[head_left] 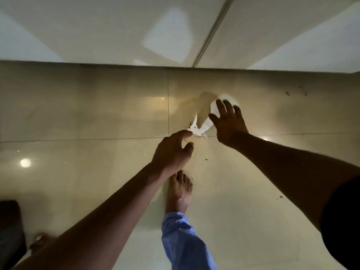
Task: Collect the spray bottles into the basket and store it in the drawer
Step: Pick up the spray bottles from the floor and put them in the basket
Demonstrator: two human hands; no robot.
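- Your view looks straight down at a glossy beige tiled floor (97, 117), with pale cabinet fronts (116, 30) running across the far side.
- One white spray bottle (211, 114) lies on its side on the floor, body toward the far right and trigger head (195, 129) toward the near left, close to a crossing of tile joints.
- Your right hand (228, 123) is over the bottle's body with the fingers spread wide and straight; this grip is wide and holds nothing. The fingertips cover the far end of the bottle, and whether the palm touches it cannot be told.
- Your left hand (172, 152) is just near and left of the trigger head, fingers loosely curved with a gap between thumb and forefinger; this grip is half-wide and holds nothing. The forefinger's tip sits right at the trigger head, and contact cannot be told.
- The bottle thus lies between your two hands, the right over its body and the left at its nozzle end.
- Your bare foot (180, 190) stands on the floor just near of the left hand, with a blue trouser leg (185, 242) above it.
- A dark object (10, 230) sits at the near left edge, too dim to identify.
- Small dark specks are scattered on the tiles to the right.
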